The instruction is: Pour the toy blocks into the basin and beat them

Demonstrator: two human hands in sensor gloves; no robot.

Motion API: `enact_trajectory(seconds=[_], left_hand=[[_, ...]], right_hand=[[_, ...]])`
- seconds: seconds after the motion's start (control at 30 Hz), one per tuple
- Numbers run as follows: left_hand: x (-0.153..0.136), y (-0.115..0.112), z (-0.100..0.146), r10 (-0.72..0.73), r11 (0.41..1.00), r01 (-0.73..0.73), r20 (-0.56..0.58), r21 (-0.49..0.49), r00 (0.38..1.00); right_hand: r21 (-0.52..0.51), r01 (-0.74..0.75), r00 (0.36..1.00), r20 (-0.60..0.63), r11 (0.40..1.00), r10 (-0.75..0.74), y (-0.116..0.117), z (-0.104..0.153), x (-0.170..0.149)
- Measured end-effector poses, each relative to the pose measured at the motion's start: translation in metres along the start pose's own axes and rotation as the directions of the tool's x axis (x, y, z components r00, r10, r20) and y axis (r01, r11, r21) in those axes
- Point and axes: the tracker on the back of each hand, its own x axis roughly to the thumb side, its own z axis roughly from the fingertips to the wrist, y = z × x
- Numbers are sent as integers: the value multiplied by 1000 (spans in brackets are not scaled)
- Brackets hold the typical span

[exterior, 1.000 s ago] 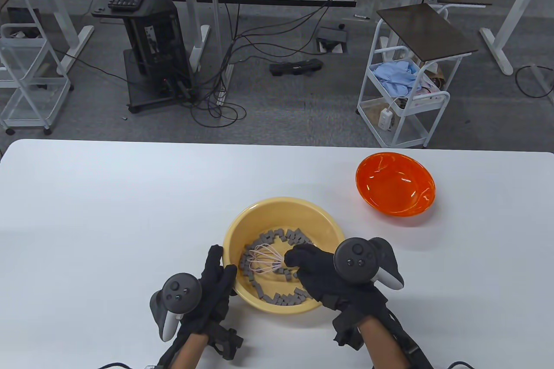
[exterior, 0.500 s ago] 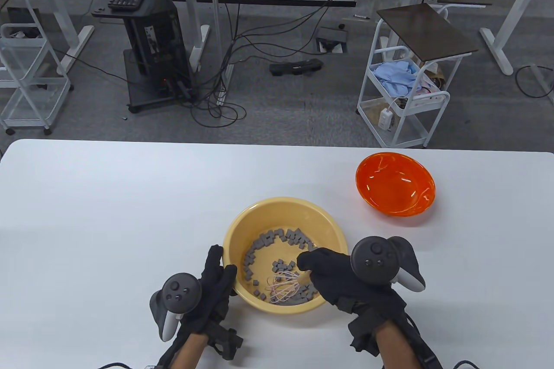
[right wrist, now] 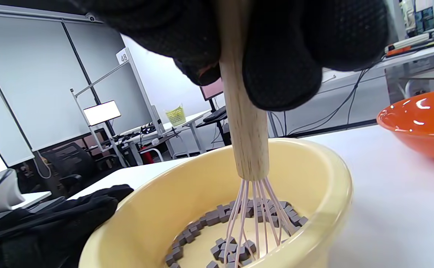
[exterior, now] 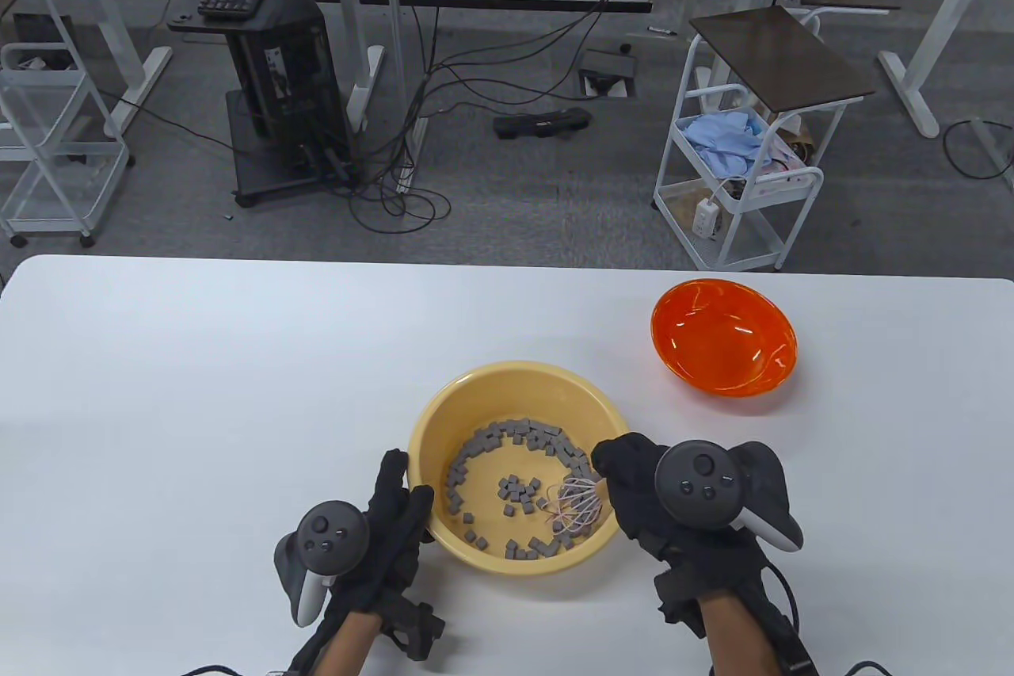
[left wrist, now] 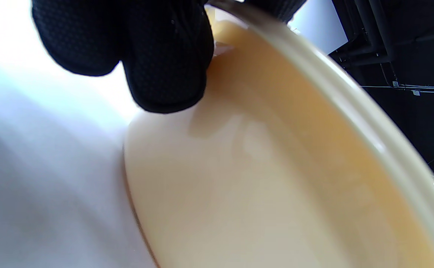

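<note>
While stirring: right hand point(exterior: 646, 494) grips whisk point(exterior: 577, 506), lower right inside basin point(exterior: 475, 391)
Blocks: grey toy blocks point(exterior: 519, 492) ring basin floor
Left hand point(exterior: 392, 521): straight fingers point(left wrist: 164, 56) press basin's lower-left wall

The basin point(exterior: 523, 391) is set near the front of the table point(exterior: 198, 391), with the blocks point(exterior: 515, 442) and the whisk point(exterior: 578, 506) inside it. The left hand point(exterior: 392, 521) is placed against its left side, the right hand point(exterior: 634, 494) at its right. A bowl point(exterior: 722, 347) is set behind and to the right.

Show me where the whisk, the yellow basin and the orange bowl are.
whisk point(right wrist: 247, 145): right wrist view, wooden handle.
yellow basin point(exterior: 507, 377): table view, far rim.
orange bowl point(exterior: 725, 335): table view, inside middle.
</note>
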Motion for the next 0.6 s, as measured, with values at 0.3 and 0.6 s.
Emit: enact_trajectory(seconds=[0.3,0.6], left_hand=[[0,0,1,1,1000,-1,0,-1,1000],[0,0,1,4,1000,-4,-3,-4,1000]], right_hand=[[-87,-111,993,-48,990,107,6,-3,2],[-95,-105,994,-26,990,103,22,-11,4]])
